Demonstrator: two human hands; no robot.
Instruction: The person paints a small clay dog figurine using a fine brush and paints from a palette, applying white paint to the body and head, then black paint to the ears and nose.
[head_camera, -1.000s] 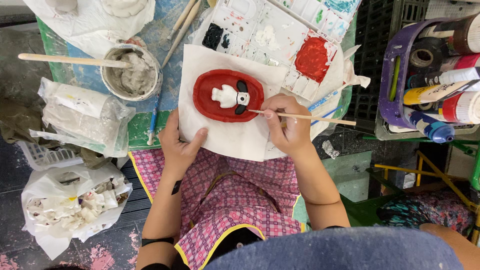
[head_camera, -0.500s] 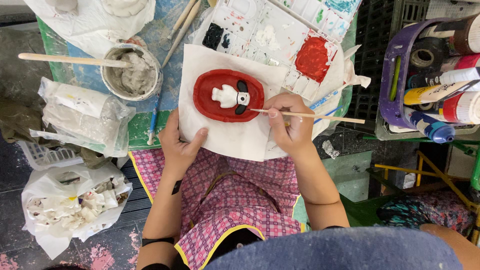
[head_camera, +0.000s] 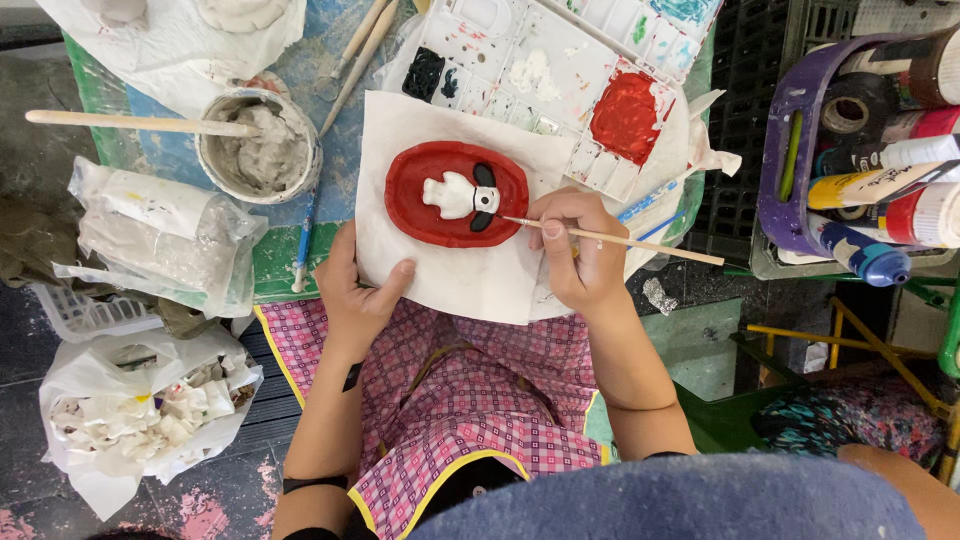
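Two hands at dish (head_camera: 455, 193): right hand (head_camera: 578, 250) pinches brush (head_camera: 612, 238), tip at dish's right edge beside black patch. Left hand (head_camera: 352, 290), below dish, presses paper (head_camera: 450, 270) flat, steadying it. Palette (head_camera: 545, 70) above dish, within reach.

Bare forearms on both sides, no sleeves reaching the wrists. The left hand (head_camera: 355, 300) and the right hand (head_camera: 580, 250) wear no gloves and no rings that show. Over the lap, a pink checked apron (head_camera: 450, 400) edged in yellow piping; dark clothing underneath.
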